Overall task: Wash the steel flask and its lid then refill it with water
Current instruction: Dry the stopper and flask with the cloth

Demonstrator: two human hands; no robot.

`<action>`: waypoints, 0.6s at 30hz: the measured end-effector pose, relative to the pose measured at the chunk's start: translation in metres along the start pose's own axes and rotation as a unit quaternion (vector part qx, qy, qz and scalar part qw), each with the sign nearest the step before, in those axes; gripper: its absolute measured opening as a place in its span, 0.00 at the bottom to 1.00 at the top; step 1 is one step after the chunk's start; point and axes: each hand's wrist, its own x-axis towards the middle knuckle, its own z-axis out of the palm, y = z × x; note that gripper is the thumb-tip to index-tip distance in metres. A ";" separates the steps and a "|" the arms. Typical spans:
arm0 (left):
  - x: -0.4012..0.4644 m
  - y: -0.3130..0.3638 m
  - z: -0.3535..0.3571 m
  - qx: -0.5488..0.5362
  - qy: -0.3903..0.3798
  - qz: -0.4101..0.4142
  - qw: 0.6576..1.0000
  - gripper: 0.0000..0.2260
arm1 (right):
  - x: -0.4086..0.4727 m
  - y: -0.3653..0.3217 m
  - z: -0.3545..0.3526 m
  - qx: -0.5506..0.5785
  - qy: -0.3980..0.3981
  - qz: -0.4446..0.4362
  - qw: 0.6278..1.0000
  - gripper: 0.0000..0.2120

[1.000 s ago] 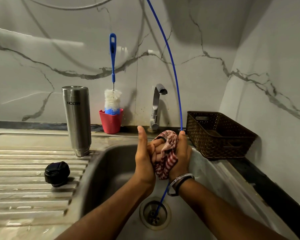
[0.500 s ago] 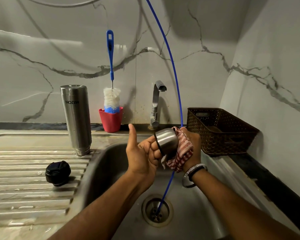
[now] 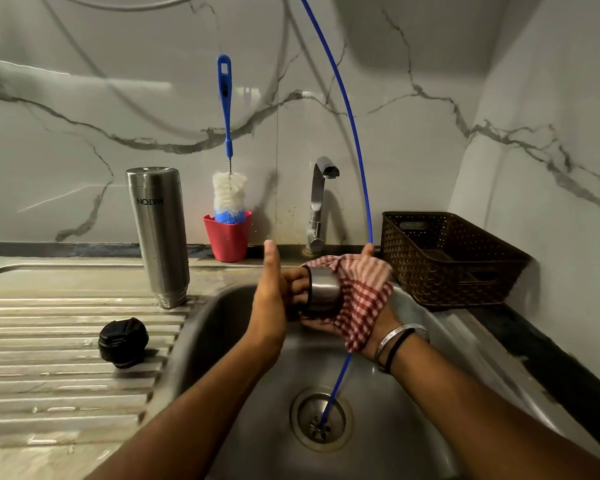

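Head view, looking down over a steel sink point(image 3: 201, 327). Above the basin, at centre, the left hand point(image 3: 271, 299) grips a small steel cup lid point(image 3: 323, 294), fingers curled inside its rim, thumb straight up. The right hand point(image 3: 368, 306), draped in a red checked cloth point(image 3: 364, 299), cups the lid from 3 o'clock, fingers curled round it.

At 10 o'clock the steel flask point(image 3: 158, 233) stands upside down on the ribbed draining board point(image 3: 49, 358), just beside the basin's edge. A black stopper point(image 3: 123, 342) lies at 9 o'clock, apart from the flask.

At 12 o'clock stand a red cup point(image 3: 227, 239) holding a bottle brush point(image 3: 228, 188), and the tap point(image 3: 317, 206). A thin blue tube point(image 3: 357, 150) runs down into the drain point(image 3: 321, 419) at 6 o'clock. A brown basket point(image 3: 447, 258) sits at 2 o'clock against the wall.
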 end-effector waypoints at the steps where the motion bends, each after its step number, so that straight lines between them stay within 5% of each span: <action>1: 0.001 -0.003 0.002 0.043 -0.003 0.003 0.999 0.46 | 0.003 -0.001 0.002 0.079 -0.019 0.014 0.997 0.31; 5: -0.004 -0.008 0.009 0.172 -0.008 0.040 0.984 0.31 | -0.005 0.002 0.027 0.004 0.001 -0.069 0.998 0.17; 8: -0.006 -0.013 0.013 0.242 -0.009 0.136 0.961 0.40 | 0.000 0.004 0.025 -0.005 0.008 -0.077 0.997 0.21; 12: -0.008 -0.014 0.005 0.321 0.039 0.362 0.874 0.30 | 0.007 -0.002 0.028 0.140 0.071 -0.017 0.988 0.22; 14: -0.006 -0.007 0.000 0.352 0.064 0.423 0.832 0.25 | 0.016 0.001 0.022 0.118 0.092 -0.025 0.988 0.16; 16: 0.000 -0.007 -0.003 0.400 0.068 0.412 0.816 0.26 | 0.018 0.006 0.012 0.098 0.089 -0.022 0.991 0.16; 18: 0.004 -0.010 -0.006 0.429 0.017 0.336 0.838 0.35 | 0.010 0.007 0.006 0.100 0.082 -0.010 0.992 0.16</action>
